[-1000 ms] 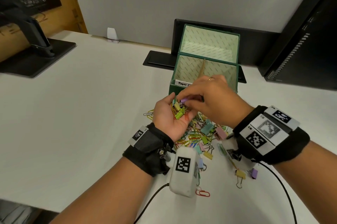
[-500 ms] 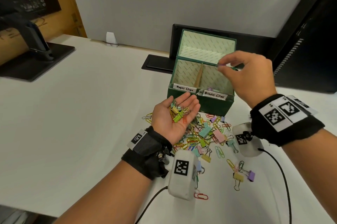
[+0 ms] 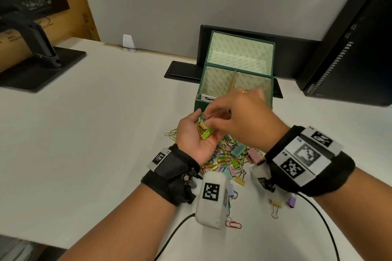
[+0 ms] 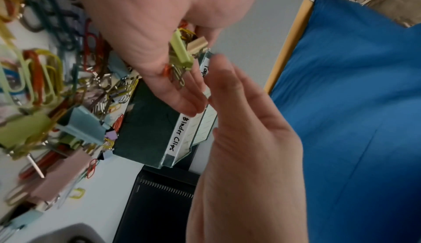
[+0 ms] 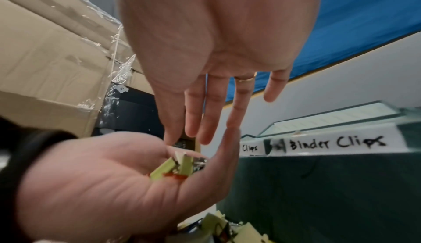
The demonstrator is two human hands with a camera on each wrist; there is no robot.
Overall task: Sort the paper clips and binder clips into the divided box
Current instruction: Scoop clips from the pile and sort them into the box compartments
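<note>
My left hand (image 3: 192, 138) is held palm up in front of the green divided box (image 3: 203, 82), cupping a green binder clip (image 3: 205, 135), a beige one (image 3: 201, 126) and some paper clips. My right hand (image 3: 210, 116) reaches down into that palm. In the right wrist view its thumb and forefinger tips (image 5: 169, 139) come down on the green binder clip (image 5: 170, 167), slightly apart and lifting nothing. The box's label (image 5: 337, 143) reads "Binder Clips". A cardboard divider (image 3: 232, 80) splits the box. A mixed pile of clips (image 3: 231, 159) lies on the table below my hands.
A red paper clip (image 3: 233, 224) and two binder clips (image 3: 275, 205) lie apart near my wrists. The box's lid stands open behind it. A monitor stand (image 3: 40, 55) is at the far left, a black monitor (image 3: 350, 48) at the right, and a grey partition behind.
A second ago my right hand pinched a purple clip from the left palm, then carried it over the box. It has come back to the palm. My left hand has barely moved.
</note>
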